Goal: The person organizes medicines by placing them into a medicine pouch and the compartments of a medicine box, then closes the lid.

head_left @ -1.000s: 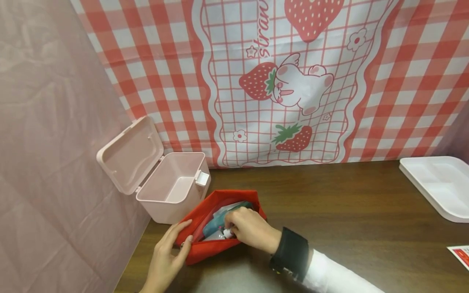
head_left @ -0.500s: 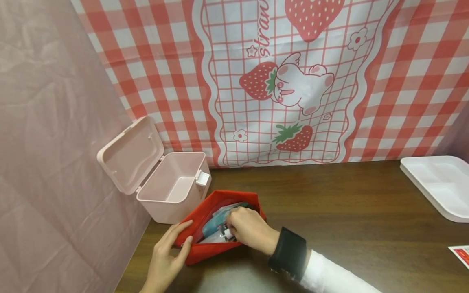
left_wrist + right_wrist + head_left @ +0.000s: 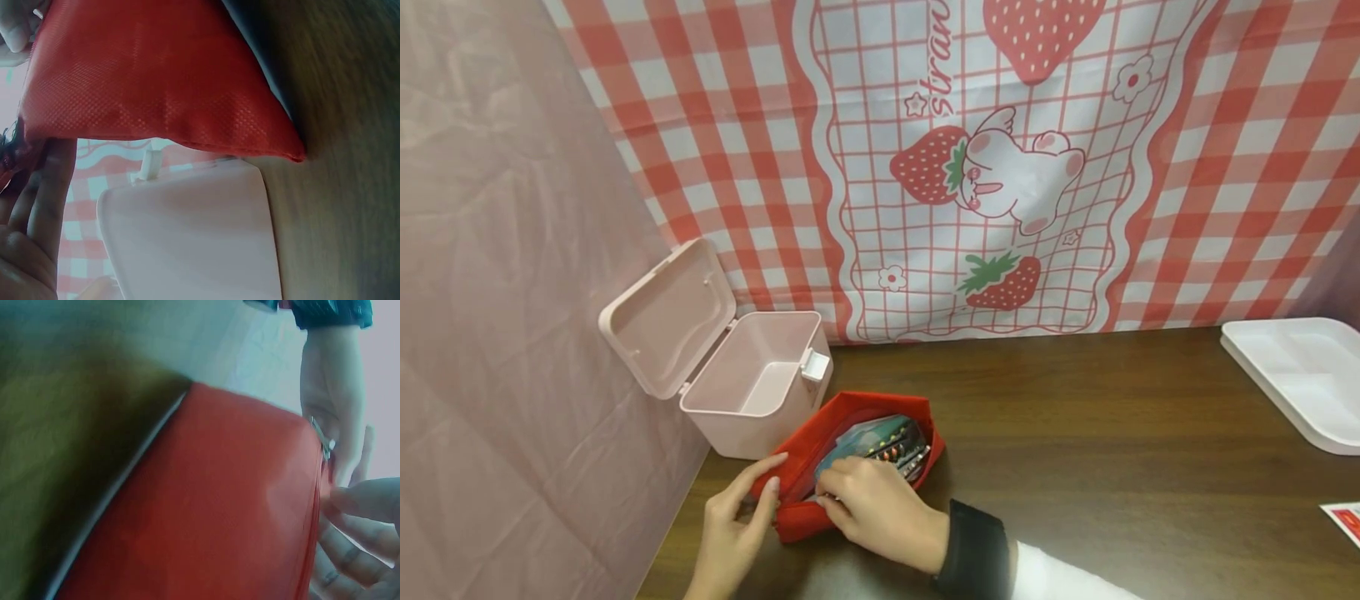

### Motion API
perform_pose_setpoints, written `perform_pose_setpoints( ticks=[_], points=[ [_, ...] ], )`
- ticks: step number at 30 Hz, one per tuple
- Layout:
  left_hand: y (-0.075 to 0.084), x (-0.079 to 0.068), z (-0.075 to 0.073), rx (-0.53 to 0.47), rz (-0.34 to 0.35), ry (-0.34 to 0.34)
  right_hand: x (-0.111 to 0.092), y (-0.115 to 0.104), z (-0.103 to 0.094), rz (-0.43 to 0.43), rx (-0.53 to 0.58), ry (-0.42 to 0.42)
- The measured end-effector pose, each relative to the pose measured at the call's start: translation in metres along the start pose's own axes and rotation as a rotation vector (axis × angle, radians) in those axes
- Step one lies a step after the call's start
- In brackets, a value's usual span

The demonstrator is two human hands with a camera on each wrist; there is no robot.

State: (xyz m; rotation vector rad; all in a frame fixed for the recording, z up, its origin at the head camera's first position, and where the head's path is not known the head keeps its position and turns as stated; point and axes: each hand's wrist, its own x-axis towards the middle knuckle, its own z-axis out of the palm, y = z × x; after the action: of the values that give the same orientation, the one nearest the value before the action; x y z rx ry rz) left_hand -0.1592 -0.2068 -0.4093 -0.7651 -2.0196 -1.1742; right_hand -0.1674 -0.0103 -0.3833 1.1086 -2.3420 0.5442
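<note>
Brown table (image 3: 1037, 400), checked cloth (image 3: 737, 125) behind. Red pouch (image 3: 799, 523) sits near side, left of middle, mouth gaping, just in front of the pink box (image 3: 737, 433), whose lid is up.

Change: right hand (image 3: 883, 512) has come off the pouch's right end to the near rim, further left. That uncovers dark strips with coloured dots (image 3: 901, 450) next to a teal pack (image 3: 857, 437). The white cap we had in sight half a second ago is no longer visible, probably under the hand.

Right fingers are curled at the rim – we can't tell if they're clamped on anything; right wrist view puts them beside the zip pull (image 3: 326, 449), but it's hazy. Left hand (image 3: 733, 521) is clamped on the pouch's left end, barely shifted.

Our read: work is still inside the pouch, its right half now uncovered, attention on the near-left part. Box hasn't moved; tray (image 3: 1262, 383) and card (image 3: 1347, 521) sit well apart, far right.
</note>
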Motion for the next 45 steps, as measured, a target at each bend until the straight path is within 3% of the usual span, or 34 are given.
perform_pose_setpoints(
  ticks=[4, 9, 17, 21, 26, 32, 38, 45],
  points=[
    [-0.010, -0.006, -0.002, -0.052, -0.063, -0.013, 0.001, -0.007, 0.008, -0.006, 0.024, 0.017],
    [-0.010, -0.006, -0.007, -0.069, -0.164, -0.039, 0.003, -0.013, 0.021, 0.004, 0.059, 0.022],
    [-0.006, -0.003, -0.014, -0.350, -0.465, -0.120, 0.006, -0.017, 0.034, 0.038, 0.141, 0.051],
    [-0.005, -0.002, -0.019, -0.516, -0.688, -0.156, 0.005, -0.018, 0.037, 0.058, 0.165, 0.067],
    [-0.006, 0.000, -0.024, -0.602, -0.862, -0.231, 0.006, -0.018, 0.039, 0.077, 0.207, 0.076],
    [-0.008, 0.000, -0.028, -0.677, -0.906, -0.271, 0.010, -0.022, 0.044, 0.096, 0.154, 0.106],
    [-0.008, -0.001, -0.029, -0.753, -0.865, -0.308, 0.012, -0.025, 0.048, 0.097, 0.054, 0.161],
    [-0.009, -0.001, -0.030, -0.786, -0.855, -0.327, 0.012, -0.026, 0.048, 0.106, 0.056, 0.162]
  ],
)
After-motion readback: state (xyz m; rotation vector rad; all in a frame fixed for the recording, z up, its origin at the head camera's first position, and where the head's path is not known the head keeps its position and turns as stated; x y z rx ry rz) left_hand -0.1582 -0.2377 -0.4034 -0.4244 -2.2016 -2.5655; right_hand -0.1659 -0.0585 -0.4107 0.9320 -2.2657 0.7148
